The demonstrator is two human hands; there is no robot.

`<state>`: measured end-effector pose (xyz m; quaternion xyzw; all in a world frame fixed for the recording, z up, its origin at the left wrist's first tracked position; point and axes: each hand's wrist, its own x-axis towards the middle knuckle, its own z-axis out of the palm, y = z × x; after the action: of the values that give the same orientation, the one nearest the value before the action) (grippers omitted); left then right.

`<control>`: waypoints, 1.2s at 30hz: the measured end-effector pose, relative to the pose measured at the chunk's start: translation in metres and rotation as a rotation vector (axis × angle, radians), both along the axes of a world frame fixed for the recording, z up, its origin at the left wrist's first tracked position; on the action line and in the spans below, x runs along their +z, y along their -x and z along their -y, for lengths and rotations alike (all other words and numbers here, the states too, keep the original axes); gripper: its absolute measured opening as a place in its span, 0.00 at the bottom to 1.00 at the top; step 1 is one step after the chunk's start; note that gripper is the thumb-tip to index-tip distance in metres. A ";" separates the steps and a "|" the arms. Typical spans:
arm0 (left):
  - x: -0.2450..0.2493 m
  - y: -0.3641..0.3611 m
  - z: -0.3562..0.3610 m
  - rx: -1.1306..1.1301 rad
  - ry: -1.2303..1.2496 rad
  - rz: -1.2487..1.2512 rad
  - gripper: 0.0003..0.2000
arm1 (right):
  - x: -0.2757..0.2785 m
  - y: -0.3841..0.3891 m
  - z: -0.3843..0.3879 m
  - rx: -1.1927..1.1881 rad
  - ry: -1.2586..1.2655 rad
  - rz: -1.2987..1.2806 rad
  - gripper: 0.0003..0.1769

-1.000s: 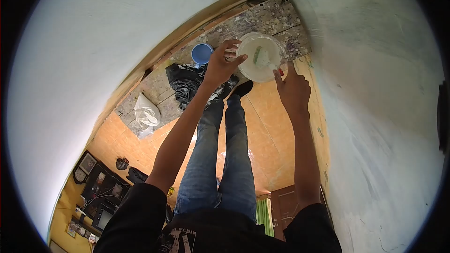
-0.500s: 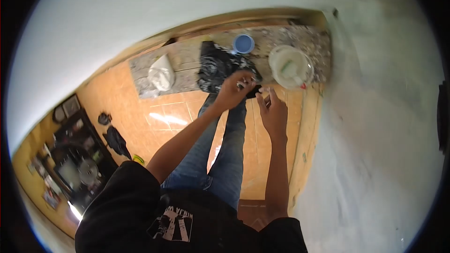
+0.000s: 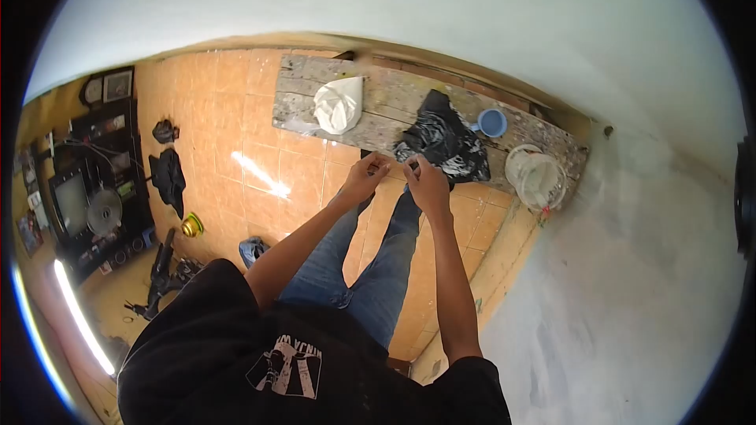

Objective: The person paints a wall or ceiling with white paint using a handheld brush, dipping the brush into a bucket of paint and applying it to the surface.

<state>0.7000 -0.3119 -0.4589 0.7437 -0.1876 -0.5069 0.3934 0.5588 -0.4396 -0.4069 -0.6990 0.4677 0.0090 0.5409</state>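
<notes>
My left hand is in front of the bench edge, its fingertips pinched together. Close beside it, my right hand has its thumb and fingers curled together as well. A small gap separates the two sets of fingertips; whatever they hold, if anything, is too small to make out. Just beyond my right hand, a crumpled black plastic bag smeared with white lies on the wooden bench. A blue mug stands behind the bag. To the right sits a whitish plastic bucket.
A white bag rests on the bench's left part. Walls close in behind and to the right. Tiled floor extends left, toward a dark cabinet with a fan. A gold-coloured pot stands on the floor.
The view has swung, so the bench things appear farther right. My hands have moved left, away from the bucket side, and closer together. My right fingers, apart before, are now curled in.
</notes>
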 end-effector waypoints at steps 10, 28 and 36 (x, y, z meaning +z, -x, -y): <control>0.018 -0.077 -0.056 0.090 -0.290 0.248 0.13 | -0.077 -0.177 -0.024 0.305 0.316 0.012 0.14; -0.003 -0.112 -0.123 0.332 -0.111 -0.194 0.11 | -0.155 -0.293 -0.020 0.683 0.841 0.009 0.18; -0.019 -0.122 -0.142 0.338 -0.068 -0.135 0.11 | -0.145 -0.285 -0.013 0.635 0.659 0.084 0.11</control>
<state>0.8217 -0.1703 -0.4778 0.7418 -0.0159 -0.4885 0.4592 0.8440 -0.4268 -0.5516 -0.9422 0.1859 -0.0031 0.2789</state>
